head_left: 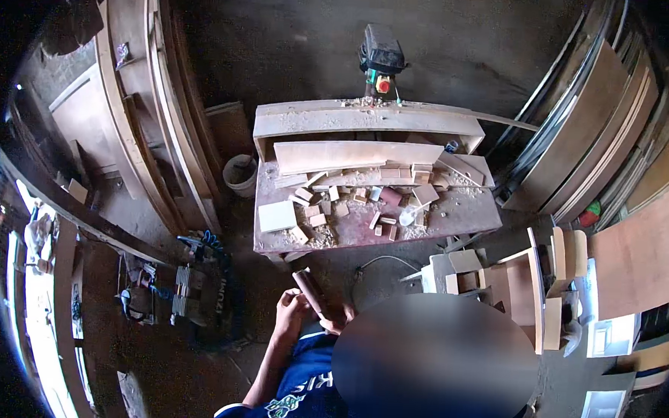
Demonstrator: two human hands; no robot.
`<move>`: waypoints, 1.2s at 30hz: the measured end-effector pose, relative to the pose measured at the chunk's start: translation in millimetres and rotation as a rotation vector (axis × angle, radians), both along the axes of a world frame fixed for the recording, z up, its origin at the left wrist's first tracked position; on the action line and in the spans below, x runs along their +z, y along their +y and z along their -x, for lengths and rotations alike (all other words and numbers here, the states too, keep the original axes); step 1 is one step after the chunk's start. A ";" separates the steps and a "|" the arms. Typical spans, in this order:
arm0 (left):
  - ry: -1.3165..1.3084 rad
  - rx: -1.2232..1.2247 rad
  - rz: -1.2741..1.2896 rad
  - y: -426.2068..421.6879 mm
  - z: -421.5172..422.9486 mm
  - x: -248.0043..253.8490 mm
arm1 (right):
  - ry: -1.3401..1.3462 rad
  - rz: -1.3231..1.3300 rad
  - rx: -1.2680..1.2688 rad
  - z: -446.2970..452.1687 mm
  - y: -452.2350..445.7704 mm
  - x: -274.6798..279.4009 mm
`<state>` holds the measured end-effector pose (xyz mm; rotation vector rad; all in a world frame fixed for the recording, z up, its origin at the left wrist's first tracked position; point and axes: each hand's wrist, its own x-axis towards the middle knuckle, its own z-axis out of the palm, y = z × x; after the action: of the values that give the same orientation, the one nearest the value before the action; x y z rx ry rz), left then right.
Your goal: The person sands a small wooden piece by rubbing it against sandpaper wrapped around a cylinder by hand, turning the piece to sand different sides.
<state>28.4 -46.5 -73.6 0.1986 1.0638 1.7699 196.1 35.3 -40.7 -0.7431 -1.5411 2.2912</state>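
In front of my body is a dark reddish-brown, long narrow piece (311, 293), tilted, possibly rolled sandpaper; its exact kind is not clear. My left hand (291, 310) is closed, its fingers pinched against the side of the piece. At the lower end, my right hand (336, 325) is closed around it, partly hidden by a blurred oval. Ahead stands a worktable (333, 238) with wood offcuts and shavings. A pale square block (276, 216) lies on its left, and a dark reddish-brown roll (390, 197) lies among the offcuts.
A long board (362, 118) forms a raised shelf at the table's back, before a machine with a red button (384, 84). A white bucket (239, 174) stands left. Tall boards (159, 94) lean left, more panels (581, 131) right. A compressor (212, 297) sits at left.
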 end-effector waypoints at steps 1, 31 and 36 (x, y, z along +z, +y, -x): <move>-0.011 -0.006 -0.053 2.7 -3.5 -3.0 | -0.035 -0.165 -0.060 -3.5 -0.8 -16.4; 0.132 -0.070 0.034 18.6 -13.0 13.4 | -0.150 -0.348 -0.207 -25.0 1.2 -35.0; 0.034 -0.045 0.089 18.4 -12.6 2.0 | -0.352 -0.320 -0.216 -26.2 -4.6 -52.2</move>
<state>41.0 -28.1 -71.6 0.1966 1.1518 1.6801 222.3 30.7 -92.9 -1.1976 -1.8142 1.7699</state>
